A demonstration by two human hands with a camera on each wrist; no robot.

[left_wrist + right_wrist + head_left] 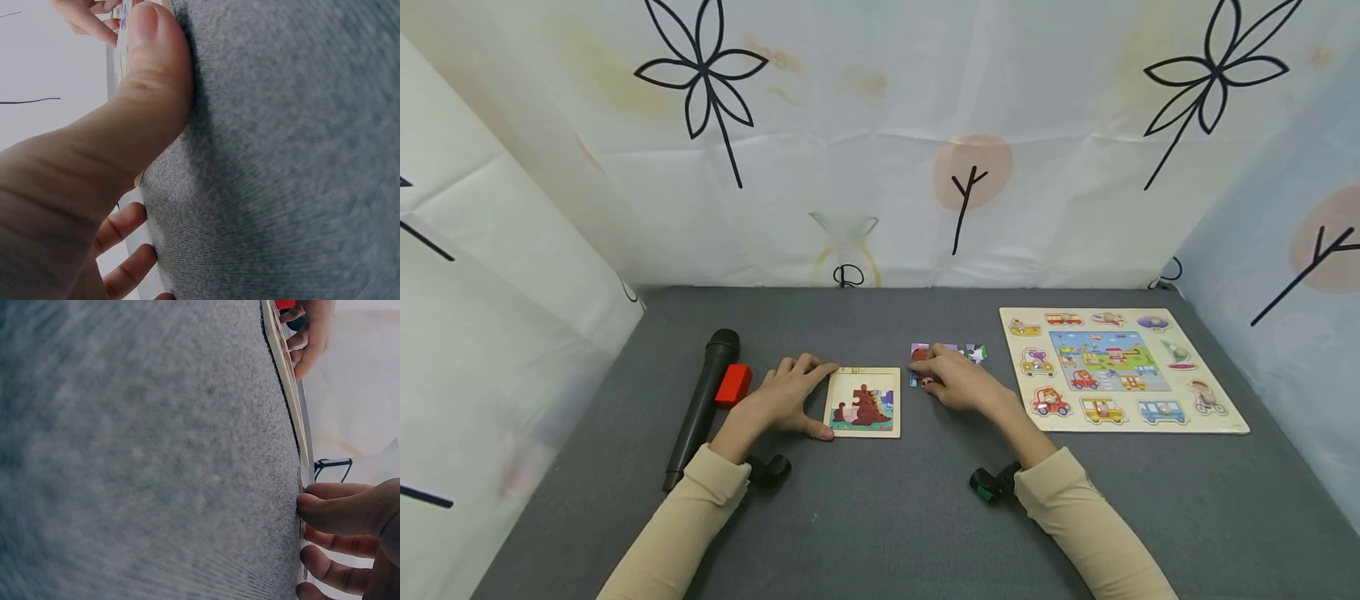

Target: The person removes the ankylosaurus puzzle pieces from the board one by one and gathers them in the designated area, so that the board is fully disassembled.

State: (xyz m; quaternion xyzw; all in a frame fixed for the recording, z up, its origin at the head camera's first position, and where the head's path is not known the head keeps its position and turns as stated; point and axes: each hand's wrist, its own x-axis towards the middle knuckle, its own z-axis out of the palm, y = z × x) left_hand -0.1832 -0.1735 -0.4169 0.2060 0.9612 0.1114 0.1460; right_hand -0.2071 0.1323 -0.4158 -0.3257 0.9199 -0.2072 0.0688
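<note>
A small wooden tray puzzle (867, 372) with a brown dinosaur picture lies flat on the grey table. My left hand (786, 397) steadies its left side: the index fingertip is at the upper corner and the thumb (147, 56) at the lower corner. Other left fingers rest spread on the cloth. To the tray's right lie loose purple and red puzzle pieces (951, 347). Over them is my right hand (962, 379), fingers bent, with thumb and index finger on a red puzzle piece (919, 355). In the right wrist view the fingers (328, 512) partly hide the thin pieces.
A large wooden vehicle puzzle board (1030, 421) lies on the right. At the left are a black microphone (703, 408) and a red block (733, 385). White patterned fabric (865, 167) hangs behind the table and at both sides.
</note>
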